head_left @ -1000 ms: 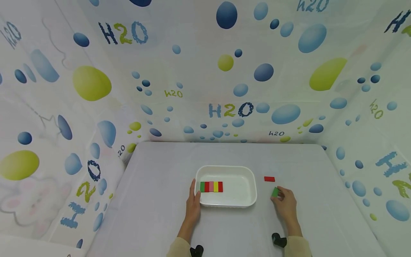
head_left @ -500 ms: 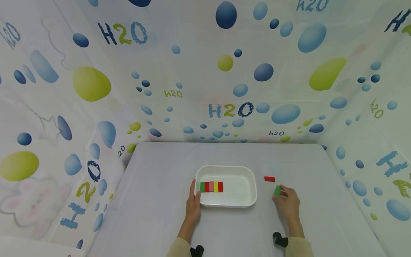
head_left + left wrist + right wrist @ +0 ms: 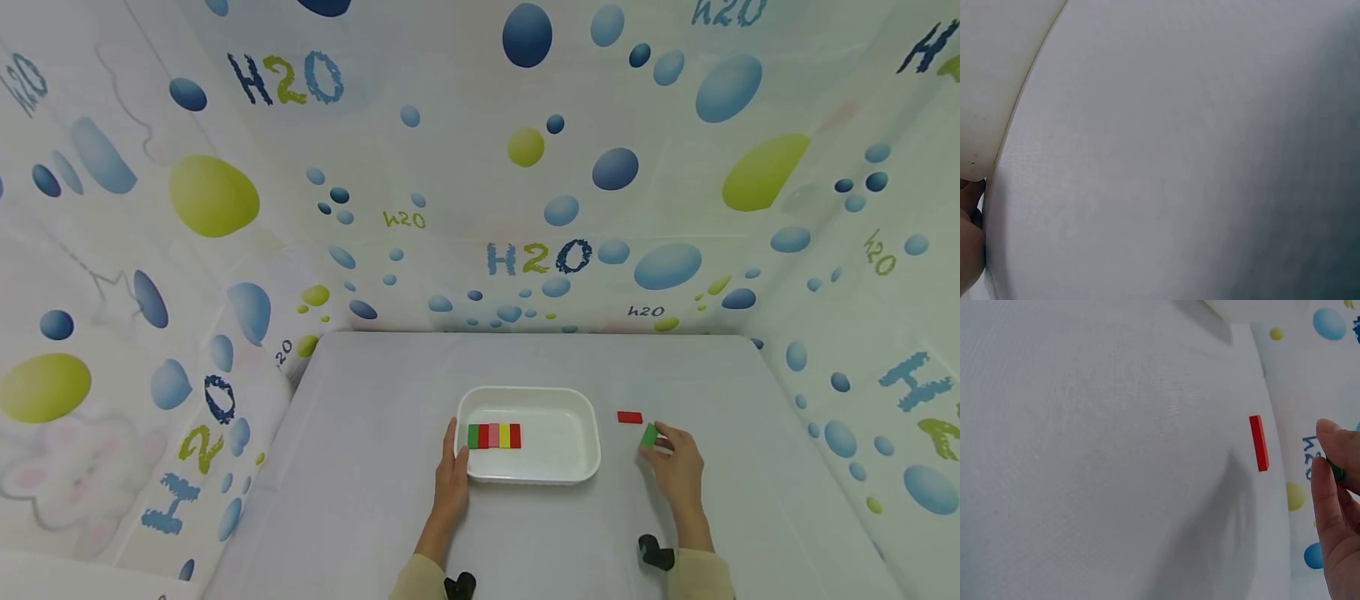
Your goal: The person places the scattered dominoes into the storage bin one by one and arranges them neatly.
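Note:
A white rectangular tray rests on the table, its left side held by my left hand, thumb at the rim. Inside at the left lies a row of small coloured blocks: green, red, pink, yellow and red. To the right of the tray, my right hand pinches a green block between thumb and fingers. Just beyond it a red block lies on the table. In the right wrist view only a bit of the green block shows between the fingertips.
A white cloth covers the table. Patterned sheeting with blue and green spots surrounds it at the back and both sides. Dark wrist devices sit by both beige sleeves.
My right hand has shifted slightly right and away from me with the green block, which now tilts a little differently. My left hand, the tray and the other blocks stay put.

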The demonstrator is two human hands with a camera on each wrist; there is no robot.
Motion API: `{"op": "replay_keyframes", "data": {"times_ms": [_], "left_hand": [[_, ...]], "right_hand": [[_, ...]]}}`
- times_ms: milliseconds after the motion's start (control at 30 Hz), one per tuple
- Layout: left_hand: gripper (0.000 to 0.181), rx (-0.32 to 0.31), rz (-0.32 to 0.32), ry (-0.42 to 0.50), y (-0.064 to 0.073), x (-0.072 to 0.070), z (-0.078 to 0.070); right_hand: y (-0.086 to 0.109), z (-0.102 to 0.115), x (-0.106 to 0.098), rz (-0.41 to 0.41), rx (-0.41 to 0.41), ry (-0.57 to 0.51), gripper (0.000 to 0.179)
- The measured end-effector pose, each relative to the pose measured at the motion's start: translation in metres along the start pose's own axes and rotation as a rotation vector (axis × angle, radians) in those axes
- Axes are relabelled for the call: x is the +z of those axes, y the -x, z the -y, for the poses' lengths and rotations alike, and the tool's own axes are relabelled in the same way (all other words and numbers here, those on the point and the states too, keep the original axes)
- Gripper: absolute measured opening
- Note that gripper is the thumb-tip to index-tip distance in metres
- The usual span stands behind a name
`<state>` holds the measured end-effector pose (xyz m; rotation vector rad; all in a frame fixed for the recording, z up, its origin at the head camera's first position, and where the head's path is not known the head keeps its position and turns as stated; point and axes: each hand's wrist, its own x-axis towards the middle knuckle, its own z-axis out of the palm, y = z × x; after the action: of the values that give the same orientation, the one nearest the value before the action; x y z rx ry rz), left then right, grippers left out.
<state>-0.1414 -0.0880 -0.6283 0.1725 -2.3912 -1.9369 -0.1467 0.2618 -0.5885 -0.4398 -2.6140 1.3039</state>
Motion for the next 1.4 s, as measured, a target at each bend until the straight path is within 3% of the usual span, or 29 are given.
{"op": "replay_keyframes", "data": {"times_ms": [800,1200,1400], "left_hand": [[0.056,-0.015,-0.008,-0.002,0.000,0.000,-0.001],[0.056,-0.015,-0.006,0.012,0.000,0.001,0.001],[0.056,-0.014,-0.007,0.017,0.000,0.000,0.001]], "right_hand": [[-0.008,0.028,0.000,-0.044,-0.086,-0.045,0.056],[-0.012,0.044,0.013,-0.030,-0.161,-0.114,0.056],[-0.011,0.058,0.021,-0.012,-0.198,-0.093,0.055]]}}
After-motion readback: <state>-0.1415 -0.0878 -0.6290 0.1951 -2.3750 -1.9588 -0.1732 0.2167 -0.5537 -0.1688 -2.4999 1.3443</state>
